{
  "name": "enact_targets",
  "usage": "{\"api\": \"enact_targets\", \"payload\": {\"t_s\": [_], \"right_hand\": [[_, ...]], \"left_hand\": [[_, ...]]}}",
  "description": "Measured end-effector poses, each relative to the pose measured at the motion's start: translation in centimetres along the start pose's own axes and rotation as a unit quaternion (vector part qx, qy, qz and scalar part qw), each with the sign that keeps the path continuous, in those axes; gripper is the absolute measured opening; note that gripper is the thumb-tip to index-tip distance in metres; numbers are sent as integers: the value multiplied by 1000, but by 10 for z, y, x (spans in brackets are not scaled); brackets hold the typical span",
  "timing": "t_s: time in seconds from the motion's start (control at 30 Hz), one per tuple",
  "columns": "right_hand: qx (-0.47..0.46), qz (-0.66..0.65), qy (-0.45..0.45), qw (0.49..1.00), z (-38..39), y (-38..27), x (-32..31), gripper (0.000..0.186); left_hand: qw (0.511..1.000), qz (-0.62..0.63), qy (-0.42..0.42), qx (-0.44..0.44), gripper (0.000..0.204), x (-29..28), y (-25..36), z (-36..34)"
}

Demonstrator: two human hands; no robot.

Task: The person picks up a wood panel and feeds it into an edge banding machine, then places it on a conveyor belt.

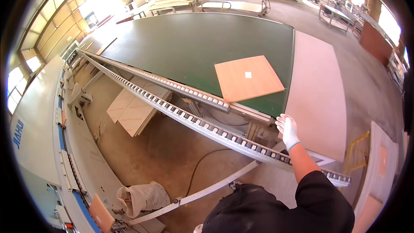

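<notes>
My right hand (287,130), in a white glove, reaches to the near right corner of the green-topped conveyor table (172,43). Its fingers are stretched out and nothing shows in them; whether they touch the table edge I cannot tell. Beyond the hand, a flat wood-coloured panel (241,82) with a small white label lies at an angle on the green surface. My left hand is out of view.
A roller rail (185,116) on a slanted support crosses in front of me. A pale board (317,90) adjoins the table's right side. Stacked boards (133,112) lie below, left of centre. A white sack (144,198) stands near a long machine (39,125) at left.
</notes>
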State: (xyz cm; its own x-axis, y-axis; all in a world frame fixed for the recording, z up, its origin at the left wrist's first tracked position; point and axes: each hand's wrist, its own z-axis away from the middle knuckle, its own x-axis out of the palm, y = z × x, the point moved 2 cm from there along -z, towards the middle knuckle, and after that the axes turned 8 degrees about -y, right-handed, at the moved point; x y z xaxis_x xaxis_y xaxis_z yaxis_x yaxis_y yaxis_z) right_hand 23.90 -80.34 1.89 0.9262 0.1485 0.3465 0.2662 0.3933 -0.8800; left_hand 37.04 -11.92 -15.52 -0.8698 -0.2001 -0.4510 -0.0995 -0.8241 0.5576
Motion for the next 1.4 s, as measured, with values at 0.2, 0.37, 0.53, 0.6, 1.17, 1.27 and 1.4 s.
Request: {"api": "enact_targets", "payload": {"t_s": [0.2, 0.37, 0.53, 0.6, 1.17, 1.27, 1.4], "right_hand": [[91, -61, 46, 993, -58, 35, -48, 32], [94, -84, 94, 988, -81, 38, -81, 30], [108, -33, 84, 990, -114, 50, -87, 36], [115, -79, 90, 986, -115, 52, -78, 37], [98, -342, 95, 930, -135, 16, -106, 24], [100, -321, 96, 937, -133, -6, -87, 19], [58, -252, 70, 964, -129, -47, -85, 13]], "left_hand": [[918, 320, 190, -138, 43, -9, -133, -21], [947, 287, 120, -81, 42, -4, -11, -31], [999, -1, 50, 3, 42, 28, 74, -33], [999, -14, 29, -7, 41, 38, 81, -30], [994, -41, 95, -24, 39, 52, 18, 9], [999, 19, 18, -36, 39, 34, 96, 8], [996, 83, -4, -13, 38, 16, 144, 10]]}}
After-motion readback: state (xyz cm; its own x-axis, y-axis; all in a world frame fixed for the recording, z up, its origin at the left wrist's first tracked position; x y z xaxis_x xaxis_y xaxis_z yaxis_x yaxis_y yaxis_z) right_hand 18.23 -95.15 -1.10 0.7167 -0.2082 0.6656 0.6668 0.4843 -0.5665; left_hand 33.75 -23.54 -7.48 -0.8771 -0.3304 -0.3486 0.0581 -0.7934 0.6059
